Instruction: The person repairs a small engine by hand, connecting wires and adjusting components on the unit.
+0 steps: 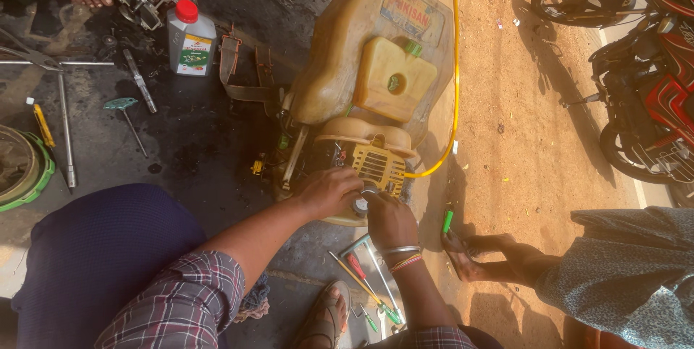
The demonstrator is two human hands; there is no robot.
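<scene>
Item: left hand (329,191) curled over the lower edge of the yellow engine housing (372,164) of a backpack sprayer lying on the ground; right hand (388,219) just beside it, fingers pinched on a small round knob (359,206), best turned with the housing held steady. Left of the hands: T-handle wrench (121,105), oil bottle (191,39), loose straps (242,78); below them, screwdrivers (365,284); to the right, a yellow hose (454,67), another person's sandalled foot (463,255), crowding that side.
</scene>
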